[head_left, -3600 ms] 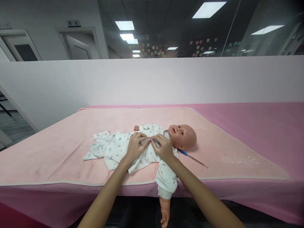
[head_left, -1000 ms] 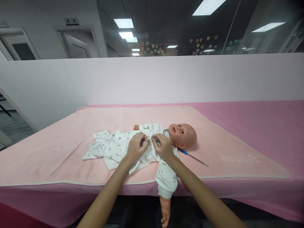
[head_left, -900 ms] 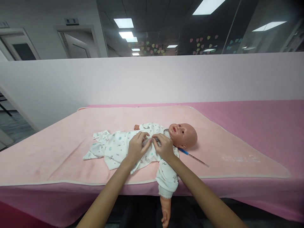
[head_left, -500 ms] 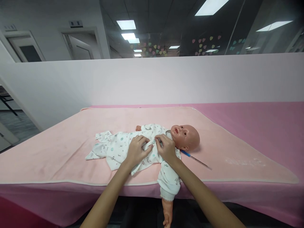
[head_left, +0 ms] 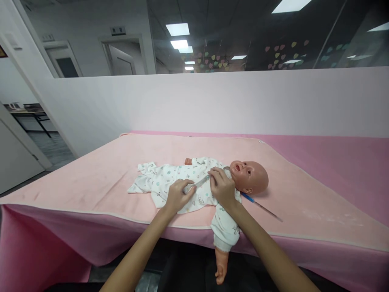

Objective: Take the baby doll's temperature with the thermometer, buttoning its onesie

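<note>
A baby doll lies on its back, head to the right, dressed in a white printed romper. My left hand is closed on the front edge of the romper at the belly. Higher up, by the chest, my right hand pinches the same edge near the collar. Between the two hands the white edge is stretched in a straight line. One doll arm hangs over the table's front edge, its sleeve bunched above the forearm.
A thin stick with a blue end lies beside the doll's head. Underneath is a peach blanket on a pink-covered table. A white wall stands behind, with a dark window above it.
The view has turned a little left, so everything sits further right. The romper's front edge, loose and folded before, is now pulled taut between my hands.
</note>
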Available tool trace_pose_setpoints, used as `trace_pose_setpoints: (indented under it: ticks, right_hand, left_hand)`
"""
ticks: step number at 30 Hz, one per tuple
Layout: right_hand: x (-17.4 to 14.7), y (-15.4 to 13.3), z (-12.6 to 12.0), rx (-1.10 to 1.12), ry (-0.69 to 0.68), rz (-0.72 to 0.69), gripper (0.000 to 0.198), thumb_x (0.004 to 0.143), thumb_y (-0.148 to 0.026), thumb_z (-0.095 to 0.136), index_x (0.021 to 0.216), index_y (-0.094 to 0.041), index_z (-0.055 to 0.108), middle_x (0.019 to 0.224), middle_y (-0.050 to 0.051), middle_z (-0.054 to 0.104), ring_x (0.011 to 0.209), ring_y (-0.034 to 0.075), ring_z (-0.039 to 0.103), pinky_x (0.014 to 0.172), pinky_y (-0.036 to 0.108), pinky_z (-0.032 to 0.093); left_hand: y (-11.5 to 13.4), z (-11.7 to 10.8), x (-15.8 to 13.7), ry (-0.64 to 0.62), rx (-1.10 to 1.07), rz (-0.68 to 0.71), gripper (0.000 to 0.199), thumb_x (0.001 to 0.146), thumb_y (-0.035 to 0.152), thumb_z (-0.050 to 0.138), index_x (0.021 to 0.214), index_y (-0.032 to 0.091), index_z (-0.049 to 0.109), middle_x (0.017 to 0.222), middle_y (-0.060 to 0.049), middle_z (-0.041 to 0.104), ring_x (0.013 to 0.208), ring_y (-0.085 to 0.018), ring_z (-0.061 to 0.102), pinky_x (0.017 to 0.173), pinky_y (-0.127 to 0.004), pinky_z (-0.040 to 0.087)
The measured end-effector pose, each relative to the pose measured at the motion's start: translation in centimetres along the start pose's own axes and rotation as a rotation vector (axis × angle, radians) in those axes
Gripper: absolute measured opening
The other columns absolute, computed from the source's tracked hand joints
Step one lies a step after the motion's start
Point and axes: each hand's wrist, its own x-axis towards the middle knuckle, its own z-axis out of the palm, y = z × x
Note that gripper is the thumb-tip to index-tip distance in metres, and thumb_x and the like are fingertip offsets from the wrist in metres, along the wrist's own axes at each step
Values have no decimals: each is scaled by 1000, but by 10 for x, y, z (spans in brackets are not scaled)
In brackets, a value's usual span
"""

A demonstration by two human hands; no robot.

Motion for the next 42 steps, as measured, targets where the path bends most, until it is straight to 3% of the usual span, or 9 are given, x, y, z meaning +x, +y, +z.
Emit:
trace_pose_setpoints:
  ticks: [4,8,14,22,33,36,42]
  right_hand:
    - [1,-18,3,80,-162,-92,25,81,-9,42,96,-19,59,98,4,65,80,14,62,59,21,43]
    - [-1,-26,2,115,-248,-56,20,81,-14,44,93,-19,59,91,4,65,75,13,61,56,21,42]
    - [-4,-26,-6,184,-262,30,8,81,-21,47,81,-19,55,77,1,62,67,11,58,56,20,40]
    - [-7,-26,-7,206,-255,20,6,73,-14,47,73,-20,50,79,1,60,62,11,53,55,21,39]
    - [-9,-23,-6,340,-181,89,14,62,-8,44,63,-21,38,80,1,57,43,6,31,43,22,31]
    - [-8,-24,-8,343,-206,65,13,63,-9,45,65,-21,40,81,1,59,45,7,35,46,22,34]
    - [-5,-26,-6,273,-249,46,10,70,-11,47,71,-20,49,78,2,60,57,11,50,52,22,38]
  left_hand:
    - [1,3,0,42,22,44,16,81,32,52,86,19,60,79,-3,65,75,-16,58,69,-29,44]
    - [5,1,0,93,62,90,16,82,30,48,77,19,59,69,-2,62,66,-15,53,70,-31,41]
    - [9,-1,-1,51,100,155,16,80,28,47,69,19,54,62,0,58,60,-14,49,70,-32,37]
    - [12,0,-2,-37,202,240,17,76,25,48,60,19,48,58,0,54,64,-15,46,68,-33,34]
    - [10,1,-6,21,216,373,21,72,24,50,53,20,42,50,0,44,59,-15,41,63,-33,32]
    - [10,1,-7,12,218,379,23,72,23,50,53,19,38,51,0,43,60,-15,41,64,-33,32]
    - [14,1,-3,-4,190,240,7,73,19,49,70,19,43,70,-2,54,72,-17,45,69,-33,34]
